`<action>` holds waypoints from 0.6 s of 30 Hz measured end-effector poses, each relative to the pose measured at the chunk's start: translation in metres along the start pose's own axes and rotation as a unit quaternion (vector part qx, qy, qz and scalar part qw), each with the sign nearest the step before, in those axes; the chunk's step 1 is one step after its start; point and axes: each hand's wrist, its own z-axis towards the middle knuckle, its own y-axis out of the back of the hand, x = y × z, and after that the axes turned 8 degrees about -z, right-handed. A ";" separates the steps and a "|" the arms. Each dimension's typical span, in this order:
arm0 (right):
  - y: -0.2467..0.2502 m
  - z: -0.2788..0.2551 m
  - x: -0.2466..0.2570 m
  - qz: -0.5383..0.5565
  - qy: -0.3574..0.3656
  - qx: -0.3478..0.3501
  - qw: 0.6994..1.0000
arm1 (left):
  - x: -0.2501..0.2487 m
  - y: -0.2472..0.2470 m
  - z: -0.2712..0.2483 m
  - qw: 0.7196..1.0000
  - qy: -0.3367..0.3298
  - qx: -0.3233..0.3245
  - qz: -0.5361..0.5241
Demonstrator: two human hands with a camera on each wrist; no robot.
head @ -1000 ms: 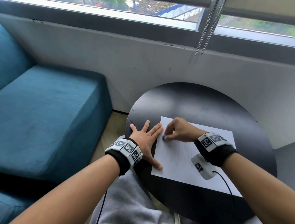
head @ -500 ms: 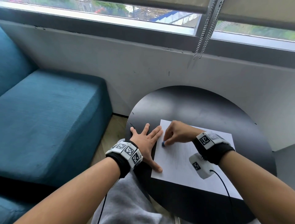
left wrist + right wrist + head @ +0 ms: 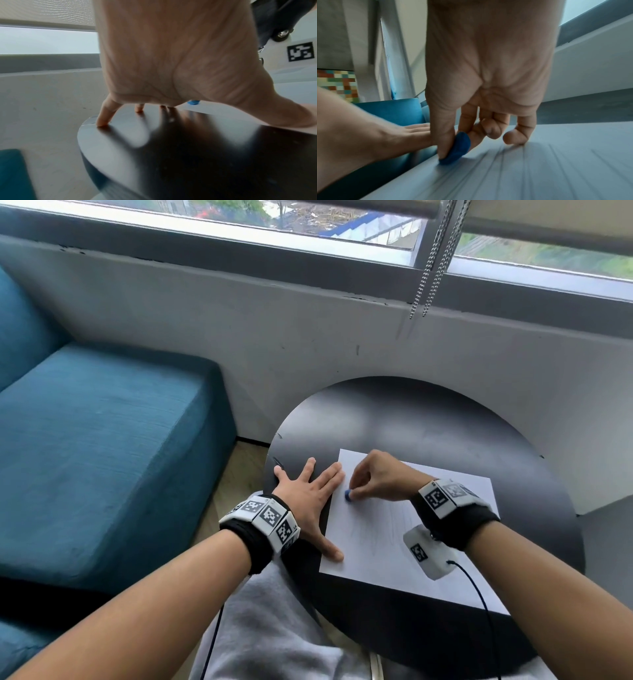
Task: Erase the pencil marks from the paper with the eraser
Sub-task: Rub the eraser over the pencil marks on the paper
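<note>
While the paper (image 3: 394,546) is pinned at its left edge by the flat, spread left hand (image 3: 308,494), the blue eraser (image 3: 348,496) is pinched in the right hand (image 3: 380,477) grip and pressed onto the sheet.

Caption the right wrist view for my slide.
Right hand pinches a blue eraser against pencil-marked paper.

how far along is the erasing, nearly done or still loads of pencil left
Midway at best. The right hand pinches the blue eraser against the paper near its left edge, while the left hand lies flat, thumb on that edge. Faint pencil lines remain across the sheet, so most rubbing seems left.
</note>
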 end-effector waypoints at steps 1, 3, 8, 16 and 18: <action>-0.003 -0.004 0.002 -0.002 0.008 0.007 1.000 | -0.001 0.000 0.000 1.000 0.001 0.001 0.000; -0.013 -0.017 0.010 -0.019 0.034 0.072 0.997 | -0.001 0.000 0.000 1.000 0.002 0.004 0.002; -0.017 -0.022 0.010 -0.031 0.043 0.040 0.998 | -0.001 0.001 -0.002 1.000 -0.001 -0.001 0.005; -0.027 -0.037 0.011 -0.030 0.069 0.093 0.993 | -0.002 0.001 -0.001 1.000 -0.001 0.003 0.007; -0.020 -0.029 0.004 -0.024 0.046 0.008 0.999 | -0.002 0.001 -0.001 1.000 -0.001 0.002 0.006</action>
